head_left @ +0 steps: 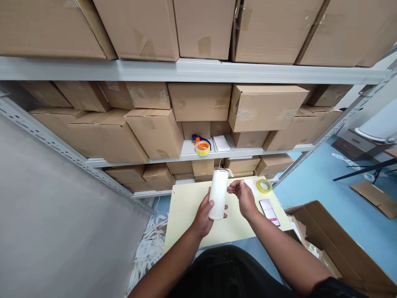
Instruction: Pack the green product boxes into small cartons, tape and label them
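A white cylinder [218,194], its kind unclear, stands almost upright above the table, with a thin white cord [230,172] looped at its top end. My left hand [204,213] is wrapped round its lower half, thumb in front and fingertips showing on the right side. My right hand [243,196] is just right of the cylinder, below the cord loop. Its fingers are loosely bent and point at the cylinder, with nothing visible in them. Beneath both hands is the pale yellow table [182,207].
A tape roll [264,186] and a phone [269,212] lie on the table's right side. Behind it, a metal shelf [173,156] holds cardboard boxes, another tape roll [202,148] and white cards [221,143]. A large open carton [335,236] stands right; white strips [149,244] litter the left floor.
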The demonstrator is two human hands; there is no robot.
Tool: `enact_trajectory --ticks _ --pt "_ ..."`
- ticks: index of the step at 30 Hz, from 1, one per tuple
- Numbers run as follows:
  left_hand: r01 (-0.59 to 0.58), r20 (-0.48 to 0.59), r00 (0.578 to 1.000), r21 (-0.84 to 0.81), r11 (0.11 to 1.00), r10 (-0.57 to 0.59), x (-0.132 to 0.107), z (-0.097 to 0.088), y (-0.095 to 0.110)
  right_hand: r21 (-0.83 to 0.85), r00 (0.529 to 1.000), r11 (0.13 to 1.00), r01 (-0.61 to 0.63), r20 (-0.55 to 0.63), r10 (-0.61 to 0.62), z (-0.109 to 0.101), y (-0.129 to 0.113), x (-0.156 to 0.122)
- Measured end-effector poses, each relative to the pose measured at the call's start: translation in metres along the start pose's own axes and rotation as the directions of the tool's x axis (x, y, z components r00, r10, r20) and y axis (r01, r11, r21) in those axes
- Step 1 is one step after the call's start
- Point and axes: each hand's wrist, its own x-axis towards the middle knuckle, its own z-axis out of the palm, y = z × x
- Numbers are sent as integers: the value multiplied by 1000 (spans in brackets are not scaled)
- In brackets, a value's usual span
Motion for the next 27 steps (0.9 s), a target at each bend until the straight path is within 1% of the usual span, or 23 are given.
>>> enact_trajectory --ticks 2,4,6,9,11,13,15,16,17,18,19,20,21,22,23,24,25,26,27 --pt "89 94 992 -95 992 -80 -1 -3 3 72 998 996 -53 23 52 -11 -8 10" --pt "188 180 970 -138 973 -162 -1 -3 3 148 985 982 -115 149 92 -15 -19 19" --pt "264 248 943 -160 951 -220 0 -3 1 186 955 970 -153 282 97 -13 -29 25" --pt "340 322 907 -182 923 -271 2 -2 -5 142 922 977 -157 375 94 -3 -37 24" --pt "375 338 892 -182 909 -300 3 -3 -7 78 903 982 -174 411 127 2 -37 22" --pt "404 331 882 -165 900 -335 5 -6 -9 34 884 980 -197 439 162 3 -34 22" --pt "417 300 880 -120 901 -368 9 -11 -10 25 885 980 -198 434 168 0 -29 27" --pt "395 247 898 -83 915 -365 12 -14 -11 24 900 982 -188 404 162 -4 -26 30" --pt "342 153 930 -28 939 -334 15 -19 -12 17 923 985 -170 352 153 -9 -22 35" --pt "266 19 963 58 962 -268 19 -25 -13 0 950 989 -145 280 139 -14 -18 39" --pt "182 -134 978 183 966 -159 24 -33 -14 -26 974 993 -114 194 117 -19 -14 44" --pt "113 -273 962 340 934 -17 28 -42 -15 -60 991 995 -78 107 84 -24 -10 48" --pt "84 -366 922 506 858 126 32 -51 -16 -96 999 995 -37 28 40 -28 -6 53" --pt "91 -403 882 652 753 243 37 -61 -17 -131 999 991 7 -35 -12 -31 -2 56" --pt "124 -402 862 758 640 310 41 -70 -18 -161 995 986 51 -78 -64 -32 1 59" --pt "158 -385 856 831 534 345 45 -79 -20 -185 989 979 88 -99 -108 -32 5 62" --pt "188 -364 863 875 445 351 49 -86 -22 -207 986 971 117 -96 -140 -30 9 63" --pt "217 -352 874 899 380 335 53 -92 -24 -228 985 964 135 -75 -156 -27 13 64" --pt "242 -351 885 908 342 305 57 -96 -27 -248 986 958 144 -46 -160 -23 18 64"
